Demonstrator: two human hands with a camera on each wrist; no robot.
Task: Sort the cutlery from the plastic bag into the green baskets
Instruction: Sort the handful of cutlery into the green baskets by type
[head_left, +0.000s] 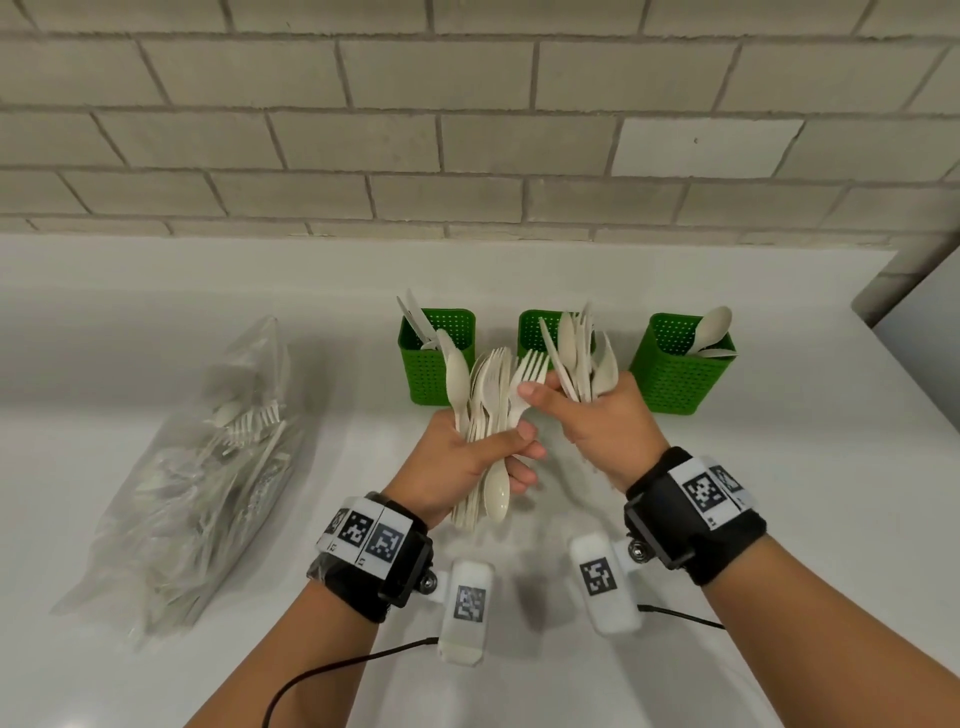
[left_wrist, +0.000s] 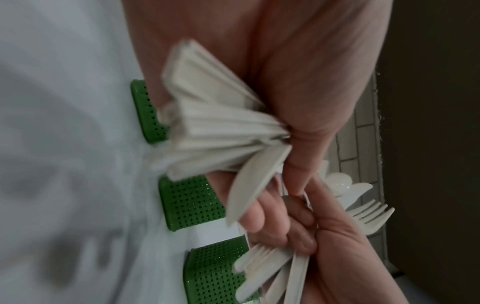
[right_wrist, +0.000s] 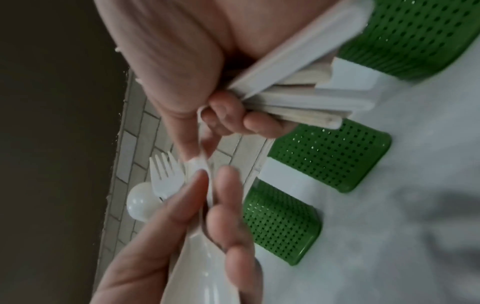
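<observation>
Both hands full of cutlery above the white bench (head_left: 675, 519).
Your left hand (head_left: 457, 467) grips a mixed bundle (head_left: 485, 415); your right hand (head_left: 602, 426) clasps knives (head_left: 576, 358) and pinches one fork (head_left: 527, 382). Green baskets (head_left: 680, 374) centre frame, plastic bag (head_left: 208, 467) left.

The cutlery (head_left: 488, 415) looks like cream, matt plastic, smooth along the handles, with a faint sheen on one spoon bowl (head_left: 497, 499). The plastic bag (head_left: 208, 467) is thin clear film, wrinkled and glossy where it catches light. All three green baskets (head_left: 680, 374) are moulded plastic, perforated in a fine grid, slightly shiny. The counter (head_left: 156, 649) is white, smooth and softly reflective. Behind stands a wall (head_left: 467, 130) of pale grey brick, matt and rough. The wrist straps (head_left: 722, 545) look like black cloth.
</observation>
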